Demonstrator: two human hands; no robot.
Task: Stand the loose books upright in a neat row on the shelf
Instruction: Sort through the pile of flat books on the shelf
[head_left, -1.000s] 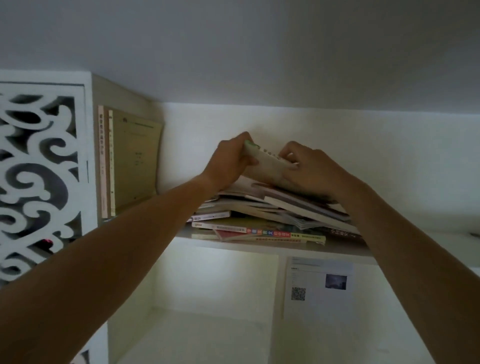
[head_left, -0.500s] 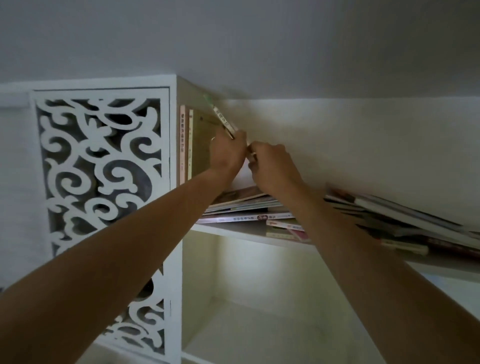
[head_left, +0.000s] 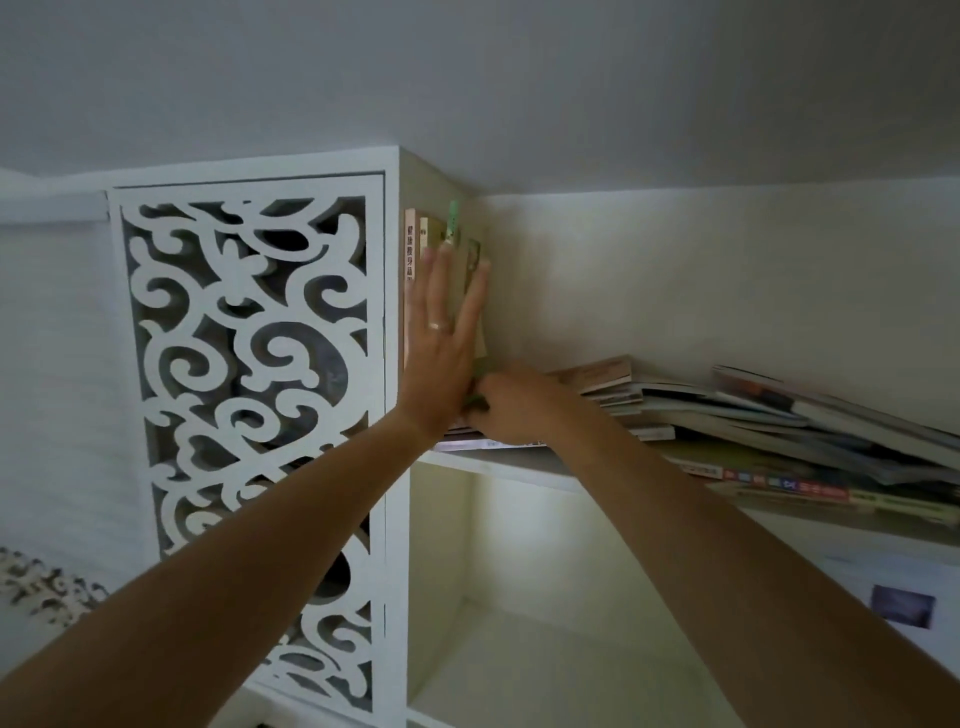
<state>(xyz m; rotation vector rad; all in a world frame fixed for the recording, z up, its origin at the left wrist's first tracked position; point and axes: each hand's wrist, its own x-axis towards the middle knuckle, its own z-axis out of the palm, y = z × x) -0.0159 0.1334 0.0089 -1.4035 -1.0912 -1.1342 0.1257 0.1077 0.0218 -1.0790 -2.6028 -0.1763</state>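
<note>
Both hands have come away from the top of the thin book, and the book now stands up straight at the left end of the shelf (head_left: 498, 462). Half a second ago it was tipped over and pinched up high between them.

Now the left hand (head_left: 441, 338) lies flat against the standing books (head_left: 431, 244), fingers straight and spread, pushing them toward the left wall. The new book with the green top (head_left: 453, 223) is the last one in that little row. The right hand (head_left: 511, 408) is down low at the foot of the row. Its fingers are curled, and it looks like it pinches the bottom edge of the new book, but part of it is hidden behind the left hand.

Some flat books (head_left: 467, 441) lie under the hands, so the new book may be standing on them and not on the shelf. That could make it wobble or slide out at the bottom. It is thin too, so if the left hand lets go too soon, it may flop to the right onto the messy pile (head_left: 779, 421).

That pile leans and sticks out over the shelf edge. A bump from the right arm could knock a book off, I think.
</note>
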